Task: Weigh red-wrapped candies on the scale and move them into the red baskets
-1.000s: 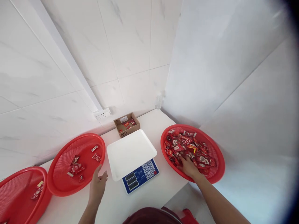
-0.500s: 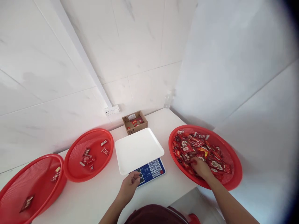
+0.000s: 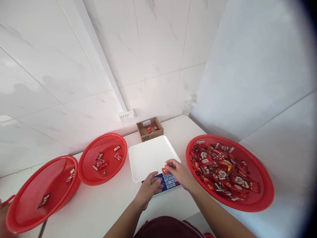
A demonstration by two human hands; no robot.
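In the head view, my right hand (image 3: 177, 170) pinches a small red candy packet (image 3: 164, 170) above the front edge of the white scale pan (image 3: 151, 157). My left hand (image 3: 150, 188) hovers over the left part of the scale's blue keypad panel (image 3: 170, 182). Its fingers are loosely curled, with the thumb apart from them, and nothing shows between them. To the right of my hands sits a red mesh basket (image 3: 266, 195) heaped with red and brown candy packets (image 3: 223, 173).
Two more red baskets, one nearer the middle (image 3: 85, 165) and one far left (image 3: 29, 188), hold a few packets each. A small cardboard box (image 3: 155, 135) with packets stands behind the scale by the wall. Another person's hand (image 3: 3, 215) shows at the left edge.
My right hand has left the full basket and moved left to the scale with a red candy packet. My left hand stays near the keypad. The other person's hand has come into view.
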